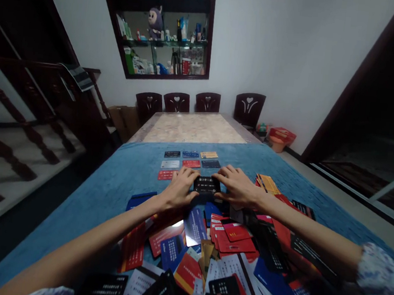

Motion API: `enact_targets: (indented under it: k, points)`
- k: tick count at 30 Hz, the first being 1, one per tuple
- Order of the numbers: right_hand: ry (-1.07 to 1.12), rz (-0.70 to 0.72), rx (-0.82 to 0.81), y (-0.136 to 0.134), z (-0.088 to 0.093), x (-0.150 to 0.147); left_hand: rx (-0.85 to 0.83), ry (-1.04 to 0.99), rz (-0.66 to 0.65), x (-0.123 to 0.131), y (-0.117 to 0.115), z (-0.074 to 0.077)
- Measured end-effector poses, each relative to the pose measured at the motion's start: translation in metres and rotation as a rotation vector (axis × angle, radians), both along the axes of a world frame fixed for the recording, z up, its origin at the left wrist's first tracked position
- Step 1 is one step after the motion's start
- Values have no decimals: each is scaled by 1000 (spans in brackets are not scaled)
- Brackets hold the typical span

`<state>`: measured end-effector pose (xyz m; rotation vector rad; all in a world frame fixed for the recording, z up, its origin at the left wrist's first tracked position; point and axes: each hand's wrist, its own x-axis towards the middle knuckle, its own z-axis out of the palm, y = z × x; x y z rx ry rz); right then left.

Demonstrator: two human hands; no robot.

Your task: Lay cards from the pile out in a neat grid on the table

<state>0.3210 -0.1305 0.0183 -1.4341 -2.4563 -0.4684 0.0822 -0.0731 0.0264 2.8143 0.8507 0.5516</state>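
My left hand (180, 186) grips the left end of a black card (207, 184) with pale printing, thumb at its lower edge. The other end is held by my right hand (237, 187), fingers along the top and thumb below. Just beyond, small cards lie in rows: a black card (172, 154), a blue card (191, 155) and a yellow card (209, 155) at the back. In front of these are a silver card (170, 164), a red card (191, 164) and a dark card (210, 164). Another red card (165, 175) is partly behind my left hand.
A loose heap of overlapping cards (195, 229) spreads under my forearms on the blue cloth (107, 194). Orange cards (268, 183) stick out at the right. Past the cloth is the bare stone-patterned tabletop (195, 126), with dark chairs (208, 102) along its far end.
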Motion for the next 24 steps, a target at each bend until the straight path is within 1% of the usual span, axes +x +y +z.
enact_targets:
  k: [5,9,15,19,24]
  points:
    - [-33,-16,-76,25,9,-20,45,64,78,-13,19,2]
    - [-53,-28,-135,47,14,-35,34,97,123,-25,33,6]
    - [-63,-12,-175,78,19,-53,31,138,189,-39,55,9]
    - [-96,-27,-228,95,27,-65,24,202,244,-45,75,9]
    - [-126,-88,-299,117,36,-79,35,261,300,-51,103,8]
